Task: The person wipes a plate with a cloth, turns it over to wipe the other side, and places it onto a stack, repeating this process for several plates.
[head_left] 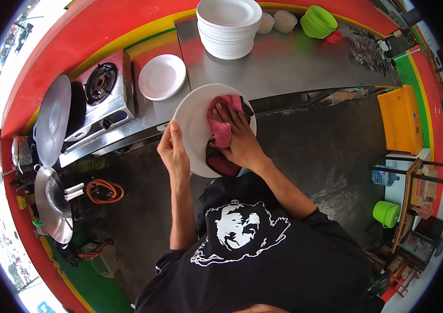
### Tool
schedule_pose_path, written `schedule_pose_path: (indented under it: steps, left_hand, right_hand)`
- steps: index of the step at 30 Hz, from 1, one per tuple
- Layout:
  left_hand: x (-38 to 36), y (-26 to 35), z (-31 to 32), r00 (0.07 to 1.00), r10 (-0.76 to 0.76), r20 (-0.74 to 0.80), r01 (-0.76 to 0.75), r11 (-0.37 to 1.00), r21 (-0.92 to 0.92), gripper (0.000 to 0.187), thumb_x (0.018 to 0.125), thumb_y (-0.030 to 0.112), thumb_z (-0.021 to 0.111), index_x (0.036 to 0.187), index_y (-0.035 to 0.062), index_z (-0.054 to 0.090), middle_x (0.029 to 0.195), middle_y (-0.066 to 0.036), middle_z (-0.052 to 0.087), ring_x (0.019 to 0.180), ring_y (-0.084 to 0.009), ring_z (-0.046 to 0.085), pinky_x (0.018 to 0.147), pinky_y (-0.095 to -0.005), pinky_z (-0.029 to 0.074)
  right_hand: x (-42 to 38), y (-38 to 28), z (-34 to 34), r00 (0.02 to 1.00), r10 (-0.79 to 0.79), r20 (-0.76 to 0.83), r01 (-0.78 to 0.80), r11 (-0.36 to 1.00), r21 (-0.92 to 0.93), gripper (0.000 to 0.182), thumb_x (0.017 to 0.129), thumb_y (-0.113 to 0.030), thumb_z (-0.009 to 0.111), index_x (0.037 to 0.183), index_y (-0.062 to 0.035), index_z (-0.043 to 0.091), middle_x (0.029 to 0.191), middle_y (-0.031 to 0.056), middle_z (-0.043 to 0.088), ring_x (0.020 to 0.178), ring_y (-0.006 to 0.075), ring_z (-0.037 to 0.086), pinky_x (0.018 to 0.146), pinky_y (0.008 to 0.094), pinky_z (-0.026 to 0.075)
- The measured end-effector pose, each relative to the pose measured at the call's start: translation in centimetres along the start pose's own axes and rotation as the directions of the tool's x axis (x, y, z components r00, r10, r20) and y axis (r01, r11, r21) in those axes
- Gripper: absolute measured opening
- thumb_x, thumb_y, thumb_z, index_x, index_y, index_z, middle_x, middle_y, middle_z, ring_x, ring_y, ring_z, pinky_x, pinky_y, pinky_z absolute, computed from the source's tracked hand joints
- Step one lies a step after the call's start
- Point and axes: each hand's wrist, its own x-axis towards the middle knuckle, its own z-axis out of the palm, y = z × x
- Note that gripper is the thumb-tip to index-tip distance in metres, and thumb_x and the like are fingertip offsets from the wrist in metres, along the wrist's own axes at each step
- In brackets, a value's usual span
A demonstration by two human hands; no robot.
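Observation:
A white plate [192, 122] is held in front of my chest, tilted toward me. My left hand [173, 152] grips its left rim with the thumb on the face. My right hand [239, 141] presses a pink cloth [220, 128] against the plate's right half, fingers spread over the cloth. Part of the cloth hangs dark below my palm.
A steel counter [294, 62] runs ahead, bearing a tall stack of white plates [229, 26], a single white plate [161, 76], green bowls [319, 21] and a gas stove [101, 88]. A wok [54, 201] sits at left. An orange crate [399, 119] and green bucket [386, 213] stand at right.

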Motion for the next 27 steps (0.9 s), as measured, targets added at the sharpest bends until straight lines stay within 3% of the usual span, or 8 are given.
schedule_pose_path:
  steps: [4,8,11,14,18,20,24,27]
  left_hand:
    - [0.3,-0.1,-0.2,0.996,0.032,-0.086,-0.038,0.997,-0.069,0.040,0.103,0.037,0.055,0.102,-0.0009,0.069,0.082,0.000,0.066,0.070,-0.0035,0.056,0.060,-0.0199,0.045]
    - [0.9,0.6,-0.5,0.990,0.049,-0.132,-0.064,0.992,-0.112,0.040,0.103,0.037,0.054,0.101,-0.0002,0.068,0.083,0.000,0.067,0.070,-0.0043,0.058,0.061,-0.0200,0.046]
    - [1.1,0.9,0.0,0.989,0.047,-0.142,-0.067,0.987,-0.144,0.040,0.103,0.038,0.054,0.102,0.0000,0.068,0.086,-0.001,0.068,0.074,-0.0050,0.059,0.064,-0.0210,0.048]
    - [1.2,0.4,0.7,0.987,0.042,-0.152,-0.067,0.984,-0.166,0.041,0.103,0.038,0.054,0.103,-0.0005,0.068,0.089,-0.002,0.068,0.076,-0.0056,0.060,0.066,-0.0215,0.048]
    - [0.5,-0.3,2.3,0.997,0.004,-0.081,-0.021,0.977,-0.211,0.044,0.104,0.036,0.054,0.112,-0.0042,0.068,0.095,-0.003,0.068,0.083,-0.0062,0.057,0.074,-0.0217,0.046]
    - [0.2,-0.4,3.0,0.999,-0.012,-0.037,0.007,0.993,-0.116,0.044,0.104,0.035,0.053,0.116,-0.0049,0.067,0.098,-0.004,0.068,0.088,-0.0071,0.057,0.077,-0.0223,0.047]
    - [-0.1,-0.5,3.4,0.996,-0.073,0.054,0.080,0.986,-0.146,0.044,0.104,0.035,0.053,0.119,-0.0052,0.066,0.103,-0.004,0.068,0.092,-0.0084,0.058,0.082,-0.0231,0.048]
    - [-0.8,0.3,4.0,0.990,-0.083,0.112,0.099,0.985,-0.140,0.045,0.105,0.034,0.052,0.122,-0.0054,0.064,0.102,-0.003,0.067,0.091,-0.0073,0.056,0.081,-0.0218,0.046]
  right_hand:
    - [-2.0,0.0,-0.3,0.995,-0.035,0.096,0.035,0.999,0.005,0.077,0.090,-0.039,0.064,0.153,-0.0096,0.032,0.161,0.0142,0.025,0.148,0.0385,0.021,0.120,0.0510,0.018]
    - [-3.6,-0.6,-0.9,0.977,-0.152,0.152,0.134,0.983,0.123,0.077,0.089,-0.035,0.066,0.154,-0.0109,0.031,0.161,0.0109,0.026,0.149,0.0363,0.021,0.120,0.0508,0.019]
    - [-4.2,-1.6,-1.0,0.950,-0.172,0.262,0.168,0.985,0.037,0.078,0.089,-0.034,0.067,0.154,-0.0126,0.030,0.162,0.0087,0.026,0.149,0.0346,0.020,0.121,0.0505,0.018]
    - [-3.7,-2.4,-1.4,0.943,-0.225,0.247,0.199,0.972,0.127,0.077,0.091,-0.036,0.065,0.154,-0.0105,0.030,0.161,0.0088,0.027,0.150,0.0342,0.018,0.121,0.0504,0.017]
    - [-2.5,-3.3,-1.2,0.944,-0.232,0.234,0.169,0.950,0.262,0.083,0.093,-0.041,0.062,0.156,-0.0055,0.021,0.163,0.0137,0.019,0.151,0.0353,0.010,0.122,0.0505,0.013]
    - [-1.6,-3.7,-1.2,0.956,-0.189,0.226,0.114,0.945,0.306,0.087,0.093,-0.044,0.060,0.156,-0.0035,0.015,0.163,0.0169,0.013,0.152,0.0355,0.007,0.123,0.0505,0.010]
    - [0.7,-2.8,-2.1,0.980,-0.122,0.155,0.094,0.979,0.179,0.093,0.090,-0.046,0.063,0.157,-0.0050,0.013,0.163,0.0197,0.013,0.151,0.0398,0.007,0.121,0.0534,0.012]
    - [2.2,-1.0,-1.8,0.999,-0.040,-0.018,0.041,0.998,0.052,0.091,0.088,-0.046,0.064,0.156,-0.0062,0.020,0.162,0.0202,0.016,0.149,0.0438,0.010,0.118,0.0583,0.015]
